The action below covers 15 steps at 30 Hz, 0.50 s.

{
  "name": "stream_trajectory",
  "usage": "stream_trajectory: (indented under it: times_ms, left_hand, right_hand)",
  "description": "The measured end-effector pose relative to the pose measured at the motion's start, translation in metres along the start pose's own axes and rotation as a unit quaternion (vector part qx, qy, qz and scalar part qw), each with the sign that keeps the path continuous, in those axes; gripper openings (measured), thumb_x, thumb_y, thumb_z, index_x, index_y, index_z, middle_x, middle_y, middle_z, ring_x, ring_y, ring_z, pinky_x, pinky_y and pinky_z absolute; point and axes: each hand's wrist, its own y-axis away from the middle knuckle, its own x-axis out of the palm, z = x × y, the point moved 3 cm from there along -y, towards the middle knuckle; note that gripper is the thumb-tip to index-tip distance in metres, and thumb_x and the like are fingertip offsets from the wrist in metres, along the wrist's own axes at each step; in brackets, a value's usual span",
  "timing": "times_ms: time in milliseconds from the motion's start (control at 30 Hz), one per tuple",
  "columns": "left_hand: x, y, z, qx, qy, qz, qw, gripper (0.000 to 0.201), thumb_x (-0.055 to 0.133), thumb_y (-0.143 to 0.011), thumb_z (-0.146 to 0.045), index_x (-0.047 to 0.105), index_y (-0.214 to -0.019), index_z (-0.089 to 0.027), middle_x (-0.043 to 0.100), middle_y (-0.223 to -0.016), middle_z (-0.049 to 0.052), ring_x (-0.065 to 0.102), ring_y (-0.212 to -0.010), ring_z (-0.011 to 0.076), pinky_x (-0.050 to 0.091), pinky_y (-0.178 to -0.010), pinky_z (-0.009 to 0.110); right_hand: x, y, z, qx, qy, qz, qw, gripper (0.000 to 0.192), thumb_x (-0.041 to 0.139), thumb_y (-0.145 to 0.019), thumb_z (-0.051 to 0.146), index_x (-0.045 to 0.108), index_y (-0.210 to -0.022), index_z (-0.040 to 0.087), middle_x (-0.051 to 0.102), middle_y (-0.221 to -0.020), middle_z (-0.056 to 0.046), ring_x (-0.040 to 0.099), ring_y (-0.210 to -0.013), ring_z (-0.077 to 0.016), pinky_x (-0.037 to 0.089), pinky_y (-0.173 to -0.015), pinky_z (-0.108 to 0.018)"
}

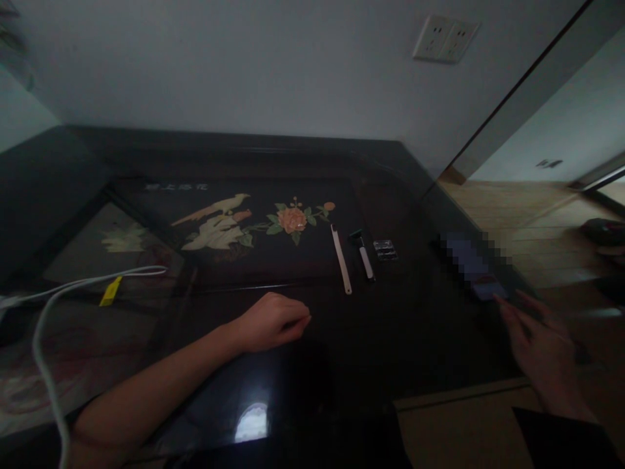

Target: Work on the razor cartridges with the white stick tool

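Resting curled and empty on the dark table (400, 339), left hand (273, 322). Nearest, toward the back edge: thin stick (340, 259), razor (362, 253), blade pack (385, 249). Light, stiff, probably best gripped mid-handle. Spread open and empty by the right edge, right hand (541, 352), blurry.

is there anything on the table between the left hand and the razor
Nothing visible lies between them. The left hand rests on bare dark tabletop; the razor lies further back, with a pale stick just beside it.

2 hands (273, 320), 1 razor (362, 253), maybe 1 stick (340, 267).
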Motion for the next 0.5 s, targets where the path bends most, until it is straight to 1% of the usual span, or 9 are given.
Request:
stream_trajectory:
  times_ms: [133, 267, 400, 500]
  left_hand:
    - [0.000, 0.000, 0.000, 0.004, 0.002, -0.003, 1.000, 0.028, 0.040, -0.093, -0.017, 0.039, -0.065, -0.020, 0.046, -0.059, -0.003, 0.044, -0.054, 0.0110, 0.029, -0.055, 0.025]
    - [0.000, 0.000, 0.000, 0.006, 0.007, -0.001, 1.000, 0.028, 0.040, -0.093, -0.017, 0.038, -0.065, -0.020, 0.046, -0.059, -0.003, 0.044, -0.054, 0.0111, 0.029, -0.055, 0.025]
    - [0.000, 0.000, 0.000, 0.006, 0.003, -0.002, 1.000, 0.028, 0.041, -0.094, -0.018, 0.039, -0.066, -0.020, 0.047, -0.060, -0.003, 0.045, -0.054, 0.0112, 0.030, -0.055, 0.025]
    - [-0.001, 0.000, 0.000, 0.003, 0.006, -0.002, 1.000, 0.029, 0.040, -0.094, -0.018, 0.040, -0.065, -0.020, 0.048, -0.060, -0.002, 0.045, -0.054, 0.0113, 0.030, -0.055, 0.025]
  right_hand:
    - [0.010, -0.005, -0.005, -0.031, 0.009, 0.002, 0.999, 0.061, 0.032, -0.094, 0.058, 0.072, -0.111, 0.016, 0.062, -0.124, -0.019, 0.061, -0.115, -0.0368, 0.048, -0.099, -0.053]
    - [0.016, -0.006, -0.007, -0.039, 0.013, 0.002, 0.999, 0.065, 0.031, -0.093, 0.062, 0.070, -0.116, 0.015, 0.061, -0.126, -0.019, 0.059, -0.117, -0.0381, 0.047, -0.099, -0.055]
    - [0.011, -0.013, -0.006, -0.019, 0.000, -0.004, 1.000, 0.067, 0.033, -0.091, 0.065, 0.069, -0.118, 0.016, 0.060, -0.127, -0.019, 0.058, -0.118, -0.0378, 0.046, -0.100, -0.054]
    - [0.008, -0.034, -0.008, -0.006, -0.021, -0.014, 1.000, 0.067, 0.036, -0.089, 0.066, 0.066, -0.123, 0.016, 0.062, -0.121, -0.019, 0.058, -0.116, -0.0367, 0.046, -0.100, -0.053]
